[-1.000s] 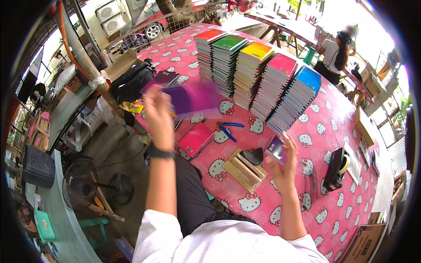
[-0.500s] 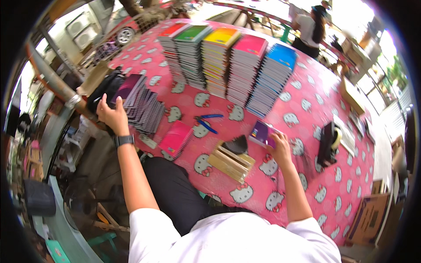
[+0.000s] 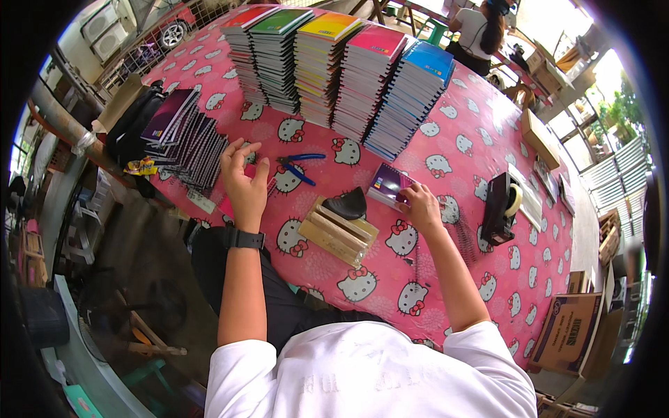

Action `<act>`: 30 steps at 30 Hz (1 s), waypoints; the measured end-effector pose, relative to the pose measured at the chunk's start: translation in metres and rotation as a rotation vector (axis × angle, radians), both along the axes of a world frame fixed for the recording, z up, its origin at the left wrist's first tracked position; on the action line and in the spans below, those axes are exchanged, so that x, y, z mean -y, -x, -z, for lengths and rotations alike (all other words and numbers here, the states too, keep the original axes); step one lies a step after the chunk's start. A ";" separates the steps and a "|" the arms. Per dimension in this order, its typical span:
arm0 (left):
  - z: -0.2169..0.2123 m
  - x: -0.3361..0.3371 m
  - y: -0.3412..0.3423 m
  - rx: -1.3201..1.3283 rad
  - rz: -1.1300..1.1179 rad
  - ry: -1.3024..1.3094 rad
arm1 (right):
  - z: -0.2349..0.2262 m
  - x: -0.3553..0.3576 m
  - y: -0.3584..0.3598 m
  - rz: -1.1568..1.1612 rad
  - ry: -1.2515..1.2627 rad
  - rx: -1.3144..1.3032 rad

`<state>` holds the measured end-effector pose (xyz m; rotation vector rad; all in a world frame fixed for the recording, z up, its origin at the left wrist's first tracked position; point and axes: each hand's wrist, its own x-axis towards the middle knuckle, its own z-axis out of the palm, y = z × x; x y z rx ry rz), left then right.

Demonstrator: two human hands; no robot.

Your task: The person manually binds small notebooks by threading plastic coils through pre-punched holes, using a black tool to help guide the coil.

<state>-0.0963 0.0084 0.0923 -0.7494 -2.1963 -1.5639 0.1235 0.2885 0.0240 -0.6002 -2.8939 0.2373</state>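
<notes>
My right hand (image 3: 420, 207) grips the right end of a small purple spiral notebook (image 3: 384, 182) that lies on the table. My left hand (image 3: 245, 184) is open, fingers spread and empty, over a pink notebook (image 3: 226, 207) that it mostly hides. Left of that hand stands a leaning stack of purple spiral notebooks (image 3: 186, 143). Blue-handled pliers (image 3: 300, 167) lie just right of my left hand. Between my hands sits a wooden block with a groove (image 3: 338, 233), a black curved piece (image 3: 348, 204) resting at its far side.
Tall stacks of red, green, yellow, pink and blue notebooks (image 3: 408, 97) stand at the back of the pink patterned table (image 3: 446, 279). A black tape dispenser (image 3: 500, 209) is at the right, near loose dark wire coils (image 3: 456, 244). Beyond the table is another person (image 3: 477, 35).
My left hand has moved right, from beside the purple stack to over the pink notebook. My right hand stays at the purple notebook. The whole view has shifted.
</notes>
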 end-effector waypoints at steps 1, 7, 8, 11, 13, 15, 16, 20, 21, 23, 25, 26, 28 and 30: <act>0.002 0.002 0.001 0.018 -0.004 -0.016 | -0.001 0.000 0.000 -0.002 -0.005 0.006; 0.004 0.005 0.004 0.029 -0.036 -0.020 | -0.008 -0.011 0.000 -0.074 0.023 0.014; 0.004 0.004 0.003 0.044 -0.032 -0.018 | -0.007 -0.014 -0.001 -0.100 0.032 -0.004; 0.005 0.000 0.001 0.064 -0.015 -0.014 | -0.004 -0.019 -0.002 -0.118 0.051 -0.010; 0.009 0.001 0.003 0.040 -0.006 -0.017 | -0.005 -0.018 -0.001 -0.133 0.046 -0.023; 0.011 0.001 0.004 0.044 0.004 -0.020 | -0.005 -0.017 -0.002 -0.140 0.043 -0.036; 0.012 0.001 0.004 0.046 0.010 -0.022 | -0.005 -0.017 -0.002 -0.139 0.042 -0.041; 0.012 0.000 0.003 0.071 0.038 -0.033 | -0.003 -0.020 -0.002 -0.147 0.045 -0.050; 0.011 -0.001 0.001 0.077 0.047 -0.029 | -0.003 -0.020 -0.001 -0.148 0.040 -0.042; 0.010 -0.002 -0.001 0.074 0.058 -0.026 | -0.003 -0.020 -0.002 -0.148 0.030 -0.028; 0.008 -0.003 -0.003 0.057 0.062 -0.030 | -0.005 -0.014 -0.001 -0.149 -0.020 -0.023; 0.008 -0.006 -0.006 -0.040 0.048 0.021 | -0.006 -0.012 -0.001 -0.148 -0.045 -0.021; 0.012 -0.016 -0.015 -0.236 0.017 0.130 | -0.003 -0.015 0.003 -0.121 -0.026 -0.073; 0.024 -0.046 -0.041 -0.161 0.283 0.133 | -0.002 -0.019 0.005 -0.099 0.004 -0.063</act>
